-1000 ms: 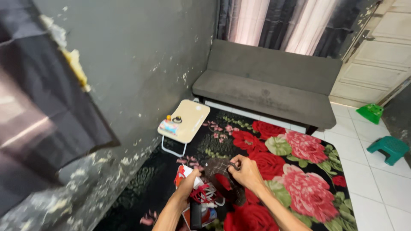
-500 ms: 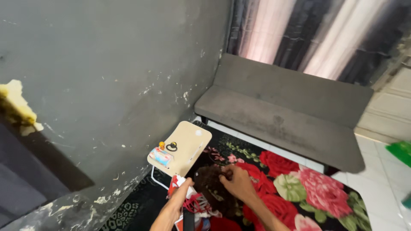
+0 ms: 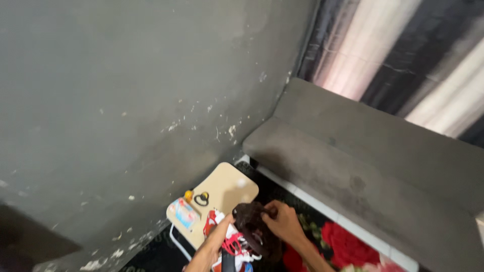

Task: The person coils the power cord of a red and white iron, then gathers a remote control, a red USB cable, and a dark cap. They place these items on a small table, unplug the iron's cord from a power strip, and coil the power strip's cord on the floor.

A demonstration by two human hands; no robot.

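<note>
- The right hand (image 3: 283, 221) was at about 6 o'clock in the head view, with its fingers closed in a pinch on the upper edge of a dark brown cloth (image 3: 252, 226).
- The dark brown cloth hung between both hands, just below the small table, and it covered part of the red and white bundle under it.
- The left hand (image 3: 225, 227) was at 7 o'clock, touching the left side of the cloth; the cloth hid its fingers, so I cannot tell if it was gripping or open.
- A red and white bundle (image 3: 233, 245) with red cords lay directly below the left hand, at the bottom edge.
- A small beige table (image 3: 229, 187) stood at 11 o'clock from the hands, near the wall; on it were a colourful flat pack (image 3: 183, 213), a black ring (image 3: 201, 199) and a small orange thing (image 3: 188, 194).
- A grey sofa (image 3: 363, 171) stretched at 3 o'clock, under striped curtains (image 3: 403, 60).
- A flowered carpet (image 3: 343, 242) lay at 5 o'clock from the hands.
</note>
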